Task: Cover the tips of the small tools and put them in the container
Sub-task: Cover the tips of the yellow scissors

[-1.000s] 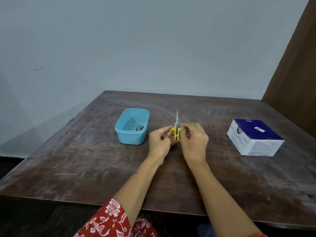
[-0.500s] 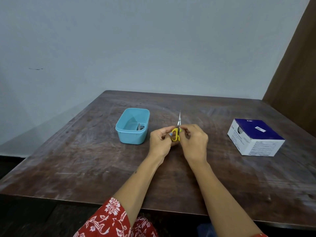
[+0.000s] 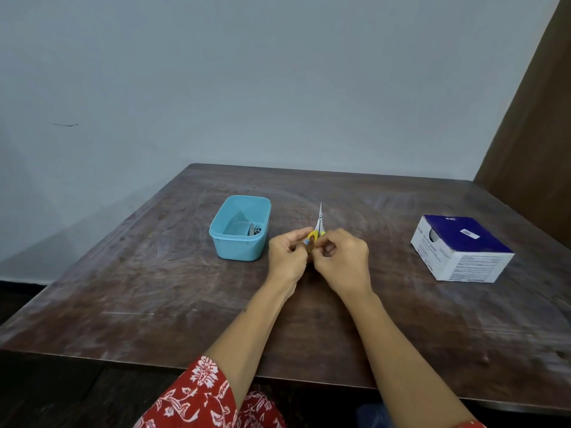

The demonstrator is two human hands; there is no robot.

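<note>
Small scissors (image 3: 319, 222) held upright over mid-table, tip bare.

Both hands pinch the yellow handles, left hand (image 3: 287, 254) and right hand (image 3: 343, 257) touching, blades together and pointing away. To cap well, I'd steady the handles in one hand and slide a cover straight down the blades; no cover is visible. The blue tub (image 3: 239, 230), just left, holds a few items. A box (image 3: 462, 248) sits well right on the worn wooden table (image 3: 154, 288), grey wall behind.

One pair of scissors (image 3: 319, 222), one blue container (image 3: 239, 231), one cardboard box (image 3: 462, 248), two hands, left hand (image 3: 289, 253), right hand (image 3: 343, 257), one counter (image 3: 154, 288)
</note>
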